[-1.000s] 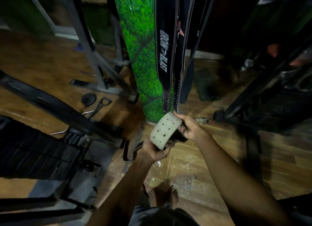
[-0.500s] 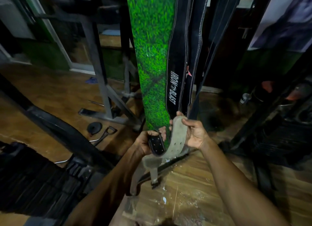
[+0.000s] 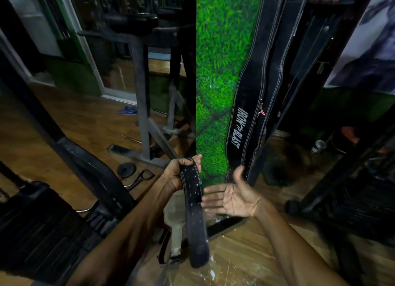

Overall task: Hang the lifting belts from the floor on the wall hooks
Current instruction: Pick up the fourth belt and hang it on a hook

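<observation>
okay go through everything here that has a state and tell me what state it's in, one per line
Left hand: gripping the top of the perforated belt.
Right hand: open, palm up, beside the belt.
Perforated belt: held, hanging straight down, not yet hung.
Iron Blast belt: hanging on the wall.

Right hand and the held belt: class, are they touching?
Cannot tell. In the head view the right hand's open fingertips reach the belt's edge with no plain gap or contact.

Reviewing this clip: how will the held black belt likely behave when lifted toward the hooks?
Gripped at its top by the left hand, the black belt hangs in a gentle curve, so probably semi-stiff. Its doubled length suggests some swing. Right hand is open.
</observation>
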Demonstrator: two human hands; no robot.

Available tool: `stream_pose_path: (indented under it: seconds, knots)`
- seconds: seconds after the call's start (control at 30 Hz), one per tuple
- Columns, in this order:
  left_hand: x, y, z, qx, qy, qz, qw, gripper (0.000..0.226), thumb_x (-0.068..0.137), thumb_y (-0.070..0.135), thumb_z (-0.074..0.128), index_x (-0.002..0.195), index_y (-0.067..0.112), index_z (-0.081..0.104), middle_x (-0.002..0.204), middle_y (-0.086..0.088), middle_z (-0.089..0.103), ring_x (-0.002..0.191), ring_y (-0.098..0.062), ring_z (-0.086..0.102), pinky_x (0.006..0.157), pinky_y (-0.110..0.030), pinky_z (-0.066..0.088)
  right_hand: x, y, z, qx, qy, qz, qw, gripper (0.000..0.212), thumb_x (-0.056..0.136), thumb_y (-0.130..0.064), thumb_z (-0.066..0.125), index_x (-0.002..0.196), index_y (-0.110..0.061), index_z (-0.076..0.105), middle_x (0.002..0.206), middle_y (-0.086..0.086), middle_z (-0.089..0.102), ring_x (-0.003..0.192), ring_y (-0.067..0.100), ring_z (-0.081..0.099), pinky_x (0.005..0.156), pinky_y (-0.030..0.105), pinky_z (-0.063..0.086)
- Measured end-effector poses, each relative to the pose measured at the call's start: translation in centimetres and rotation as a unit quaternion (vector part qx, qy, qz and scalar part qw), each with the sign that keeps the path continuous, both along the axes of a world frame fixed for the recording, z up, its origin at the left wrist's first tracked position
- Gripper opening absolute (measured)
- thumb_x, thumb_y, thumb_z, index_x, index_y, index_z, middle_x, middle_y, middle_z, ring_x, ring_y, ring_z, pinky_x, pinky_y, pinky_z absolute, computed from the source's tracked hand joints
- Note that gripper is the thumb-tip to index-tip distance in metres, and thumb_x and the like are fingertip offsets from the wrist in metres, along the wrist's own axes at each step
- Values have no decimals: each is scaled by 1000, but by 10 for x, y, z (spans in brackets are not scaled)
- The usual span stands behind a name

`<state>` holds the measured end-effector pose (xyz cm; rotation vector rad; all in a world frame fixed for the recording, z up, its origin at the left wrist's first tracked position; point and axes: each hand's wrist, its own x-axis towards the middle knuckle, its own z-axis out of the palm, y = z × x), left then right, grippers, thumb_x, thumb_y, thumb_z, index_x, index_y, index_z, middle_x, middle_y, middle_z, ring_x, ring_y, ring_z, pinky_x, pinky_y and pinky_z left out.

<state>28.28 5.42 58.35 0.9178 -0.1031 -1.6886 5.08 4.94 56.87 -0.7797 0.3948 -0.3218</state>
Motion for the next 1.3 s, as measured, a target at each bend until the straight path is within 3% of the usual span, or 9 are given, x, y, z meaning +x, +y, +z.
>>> stream_pose_path:
  seconds: [0.1,0.2,0.33,0.53,0.73,0.87,0.97,1.07,1.3]
  knots:
    - [0,10,9,-35,-33,-30,998,45,73,-4,46,114,-1,65,90,-8,76,67,-21,68,73,-33,57,15,-9,0,-33,213,-82,973,81,67,-79,64,107,-9,69,104,9,76,96,22,72,82,33,57]
    - [2,20,12,-63,-68,-59,994,46,73,-5,49,117,-3,62,93,-11,74,67,-22,65,67,-33,58,35,-16,12,-78,337,-92,934,85,68,-78,61,115,-9,68,109,6,75,100,19,70,88,33,56]
    - [2,33,21,-98,-127,-171,972,60,67,7,68,124,-1,56,82,-15,62,68,-23,57,71,-33,49,62,-23,35,-10,333,-108,937,72,79,-80,50,72,-14,77,77,5,76,75,20,74,80,33,53]
    - [-1,57,30,-183,-139,-258,938,52,83,-12,25,110,1,68,79,-10,70,65,-18,56,68,-27,50,95,-43,47,45,358,-113,926,72,100,-52,41,38,-16,36,30,6,31,29,26,49,59,34,46]
    - [8,79,25,-181,-165,-272,931,54,77,-6,57,131,-2,62,114,-25,70,89,-28,70,90,-37,57,98,-50,60,-15,362,-137,922,40,100,-26,54,64,-9,59,48,8,63,37,21,60,53,27,49]
    - [29,71,7,-119,-53,-223,966,70,88,43,73,138,-2,55,135,-27,57,120,-37,58,122,-55,26,96,-52,59,-8,318,-130,939,17,93,-20,65,84,-6,68,66,11,72,55,23,68,59,27,59]
    - [41,59,8,-45,-24,-155,987,79,78,80,62,110,8,56,106,-14,54,96,-28,55,100,-44,47,88,-53,57,-25,277,-112,954,11,85,-14,76,87,-6,69,61,7,70,51,16,65,58,26,57]
    - [43,41,17,9,-78,-55,995,47,91,54,66,95,8,66,81,-11,67,70,-23,66,66,-34,61,79,-48,50,-32,260,-64,963,26,73,-11,87,94,-4,73,75,8,69,60,15,63,70,26,54]
    - [27,27,30,26,-187,-89,978,27,95,8,62,119,-5,67,108,-21,75,99,-33,73,94,-46,58,56,-36,29,-16,256,-73,964,21,81,0,76,102,0,74,97,7,77,83,14,73,92,29,56]
